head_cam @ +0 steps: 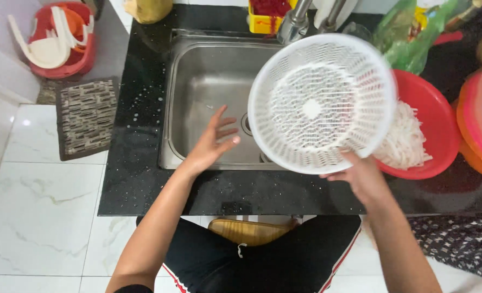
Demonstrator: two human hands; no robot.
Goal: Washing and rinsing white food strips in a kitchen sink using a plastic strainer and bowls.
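Head view, looking down at a steel sink point(197, 81) set in a black counter point(138, 179). Right hand point(360, 176) grips the near rim of a white plastic colander point(322, 103) at its 6 o'clock, tilted so the empty mesh inside faces the camera; it hangs over the sink's right half and partly over a red bowl point(436, 108) of white shredded strips point(404, 141) at 3 o'clock. Left hand point(211, 144) hovers over the basin at 9 o'clock of the colander, fingers spread wide, holding nothing, apart from it. Faucet point(292, 21) at 12 o'clock. Step in hand, by my read: handling the emptied colander over the sink. Next move likely calls for the free hand to steady the far rim; one-handed hold looks tippy.
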